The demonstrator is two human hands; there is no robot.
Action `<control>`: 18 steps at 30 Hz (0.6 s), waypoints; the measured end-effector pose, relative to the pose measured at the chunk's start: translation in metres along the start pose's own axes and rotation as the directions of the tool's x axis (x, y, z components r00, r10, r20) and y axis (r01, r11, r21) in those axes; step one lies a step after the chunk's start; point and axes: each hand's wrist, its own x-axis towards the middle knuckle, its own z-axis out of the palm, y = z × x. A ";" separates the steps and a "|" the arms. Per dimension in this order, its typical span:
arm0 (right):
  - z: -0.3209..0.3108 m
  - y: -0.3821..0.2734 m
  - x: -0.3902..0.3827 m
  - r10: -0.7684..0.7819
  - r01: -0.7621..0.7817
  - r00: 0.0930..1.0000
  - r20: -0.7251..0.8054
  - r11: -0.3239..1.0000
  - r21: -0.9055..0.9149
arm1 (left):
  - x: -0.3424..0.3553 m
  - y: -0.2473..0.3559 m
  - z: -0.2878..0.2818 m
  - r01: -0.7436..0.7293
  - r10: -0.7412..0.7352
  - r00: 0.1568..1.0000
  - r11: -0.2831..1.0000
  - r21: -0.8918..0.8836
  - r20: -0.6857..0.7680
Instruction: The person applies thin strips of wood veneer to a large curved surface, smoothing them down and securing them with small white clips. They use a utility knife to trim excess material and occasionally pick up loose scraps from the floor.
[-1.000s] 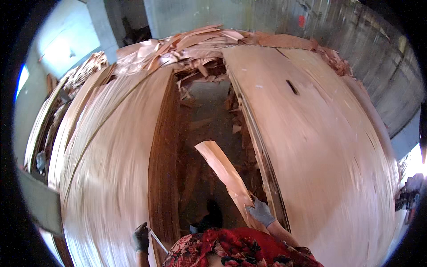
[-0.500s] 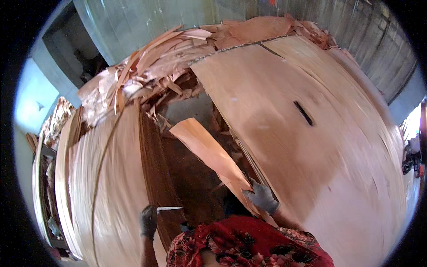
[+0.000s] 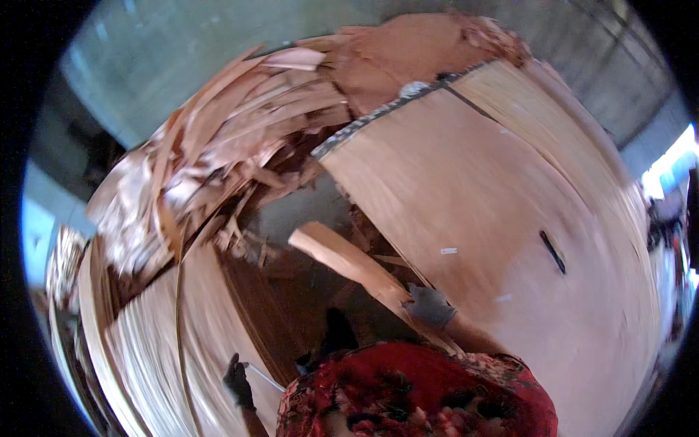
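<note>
My right hand (image 3: pixel 431 304), in a grey glove, is closed on the near end of a long, curled strip of wood veneer (image 3: pixel 349 261). The strip slants away to the left over the gap between two stacks of veneer. Lower left, my left hand (image 3: pixel 238 382), in a dark glove, grips a thin, pale, knife-like blade (image 3: pixel 265 376) that points toward my body. It hangs over the left veneer stack (image 3: pixel 211 313). Beside my right hand is the edge of a broad stack of veneer sheets (image 3: pixel 437 189). The blade's handle is hidden in my fist.
A heap of torn veneer scraps (image 3: pixel 240 124) lies beyond the gap, against a greenish wall (image 3: pixel 218 44). On the broad right stack are a dark, narrow bar-like mark (image 3: pixel 552 252) and a small white piece (image 3: pixel 448 251). Bits of scrap lie on the dark floor (image 3: pixel 291 218).
The view has swung and tilted. My left hand has moved lower, and its blade now angles down toward my body. My right hand still holds the veneer strip, which looks foreshortened and more curled.
</note>
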 end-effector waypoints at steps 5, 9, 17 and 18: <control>0.019 0.010 0.011 0.130 -0.119 0.990 0.055 0.979 -0.168 | 0.197 0.112 0.065 -0.415 0.349 0.889 0.888 0.199 0.296; 0.110 0.059 -0.016 0.378 -0.359 0.897 0.231 0.926 -0.121 | 0.311 0.215 0.123 -0.627 0.522 0.705 0.776 0.076 0.479; 0.211 0.012 -0.006 0.675 -0.745 0.654 0.343 0.654 0.132 | 0.472 0.273 0.203 -0.371 0.382 0.662 0.915 -0.160 0.645; 0.218 0.000 -0.002 0.706 -0.773 0.629 0.325 0.610 0.172 | 0.480 0.287 0.205 -0.513 0.472 0.626 0.849 -0.128 0.620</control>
